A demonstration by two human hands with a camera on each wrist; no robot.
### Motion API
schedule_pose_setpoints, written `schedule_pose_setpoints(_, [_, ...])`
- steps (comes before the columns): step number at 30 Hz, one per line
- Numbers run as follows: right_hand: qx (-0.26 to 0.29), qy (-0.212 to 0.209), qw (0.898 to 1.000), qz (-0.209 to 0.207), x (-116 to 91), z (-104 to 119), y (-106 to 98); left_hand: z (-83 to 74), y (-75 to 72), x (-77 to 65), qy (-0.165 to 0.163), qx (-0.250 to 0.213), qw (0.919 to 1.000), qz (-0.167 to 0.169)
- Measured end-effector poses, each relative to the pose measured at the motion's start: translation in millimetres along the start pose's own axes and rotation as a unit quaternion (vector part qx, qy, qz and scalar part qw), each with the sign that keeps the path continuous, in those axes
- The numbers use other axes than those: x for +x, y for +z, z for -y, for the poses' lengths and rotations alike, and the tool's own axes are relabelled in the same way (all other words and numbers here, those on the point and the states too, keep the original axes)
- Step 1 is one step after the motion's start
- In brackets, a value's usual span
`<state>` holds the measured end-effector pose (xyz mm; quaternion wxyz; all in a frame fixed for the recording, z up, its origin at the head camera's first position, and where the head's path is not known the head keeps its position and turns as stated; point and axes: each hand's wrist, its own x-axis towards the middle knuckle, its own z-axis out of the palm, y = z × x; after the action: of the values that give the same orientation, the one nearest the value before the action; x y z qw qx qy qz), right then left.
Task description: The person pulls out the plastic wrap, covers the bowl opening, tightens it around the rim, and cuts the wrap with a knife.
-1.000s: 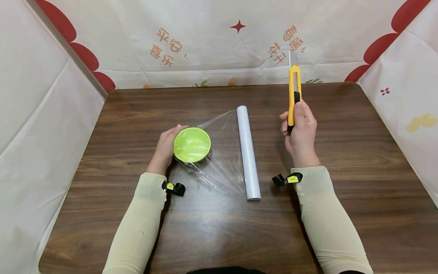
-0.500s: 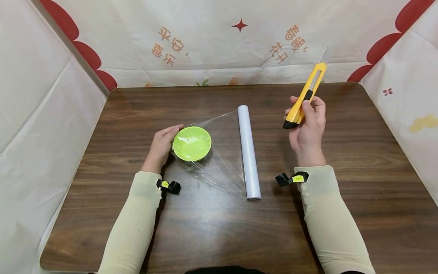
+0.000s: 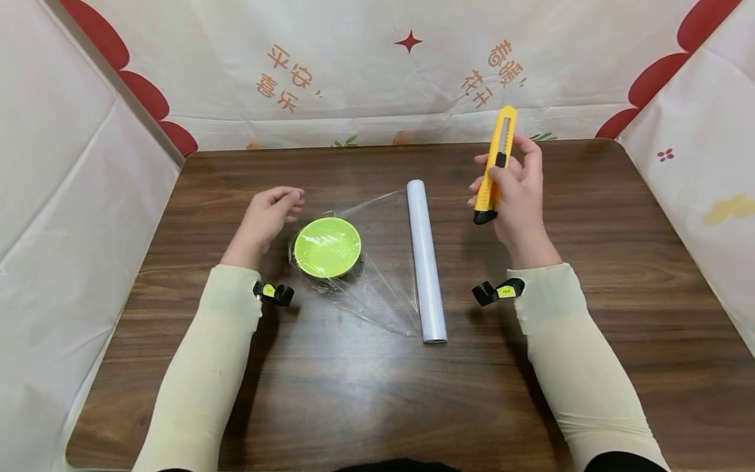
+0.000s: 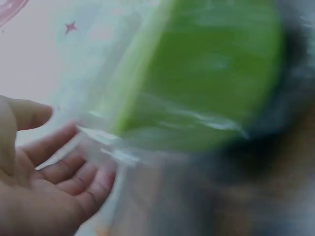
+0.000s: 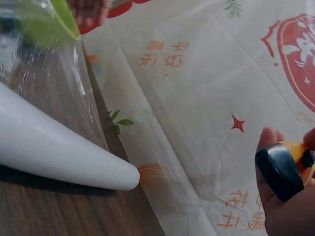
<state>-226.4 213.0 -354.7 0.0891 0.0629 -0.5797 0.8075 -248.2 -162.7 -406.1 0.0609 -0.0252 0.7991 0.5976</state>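
In my right hand (image 3: 522,200) is a yellow utility knife (image 3: 487,191), gripped with the thumb by its black slider. It points up and away, and no blade shows past its tip. The right wrist view has the knife's black butt end (image 5: 276,169) towards the camera. A lime-green bowl (image 3: 327,248) sits left of centre with clear cling film (image 3: 380,288) across its top. My left hand (image 3: 268,213) is up and left of the bowl, fingers loosely bent around nothing. Blurred, the bowl (image 4: 211,73) shows under film beside that hand in the left wrist view.
A white roll of cling film (image 3: 427,262) lies lengthwise right of the bowl, its film stretching over to the bowl. The wooden table (image 3: 354,406) ends at a printed cloth backdrop (image 3: 366,85), with more cloth at both sides.
My left hand has let go of the bowl's rim and moved up and left. The knife's long blade, out earlier, has slid back in; the knife swung right, then back left and lower.
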Motion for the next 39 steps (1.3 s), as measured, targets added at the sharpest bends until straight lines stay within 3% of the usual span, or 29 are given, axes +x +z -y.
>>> schedule_pose_setpoints(3, [-0.066, 0.024, 0.997, 0.011, 8, 1, 5, -23.8, -0.9, 9.1, -0.01, 0.089, 0.9948, 0.049])
schedule_pose_setpoints(7, [-0.194, 0.06, 0.979, 0.022, 18, 1, 13, -54.2, 6.1, 20.9, -0.005, 0.196, 0.974, 0.115])
schedule_pose_setpoints(10, [-0.299, 0.091, 0.949, 0.039, 25, 0, 20, -73.3, 16.1, 31.3, 0.004, 0.26, 0.954, 0.15])
schedule_pose_setpoints(15, [-0.435, 0.126, 0.887, 0.096, 33, -3, 29, -99.2, 39.1, 50.2, 0.018, 0.347, 0.9147, 0.207])
schedule_pose_setpoints(17, [-0.475, 0.126, 0.863, 0.119, 35, -5, 33, -106.3, 50.7, 58.0, 0.021, 0.364, 0.9033, 0.226])
schedule_pose_setpoints(20, [-0.522, 0.126, 0.83, 0.148, 35, -9, 36, -109.2, 69.7, 68.2, 0.005, 0.347, 0.9024, 0.256])
schedule_pose_setpoints(22, [-0.539, 0.128, 0.816, 0.164, 33, -12, 37, -106.2, 81.5, 74.6, -0.014, 0.331, 0.9034, 0.272])
schedule_pose_setpoints(27, [-0.555, 0.143, 0.795, 0.198, 31, -20, 39, -92.6, 101.4, 85.9, -0.037, 0.339, 0.8986, 0.276])
schedule_pose_setpoints(30, [-0.57, 0.151, 0.778, 0.217, 32, -22, 41, -87.4, 108.6, 89.3, -0.053, 0.335, 0.8984, 0.279])
schedule_pose_setpoints(35, [-0.597, 0.166, 0.748, 0.239, 32, -22, 43, -85.1, 119.1, 92.0, -0.076, 0.317, 0.9006, 0.288])
schedule_pose_setpoints(39, [-0.611, 0.165, 0.733, 0.248, 33, -19, 46, -85.9, 124.0, 93.5, -0.081, 0.322, 0.8975, 0.29])
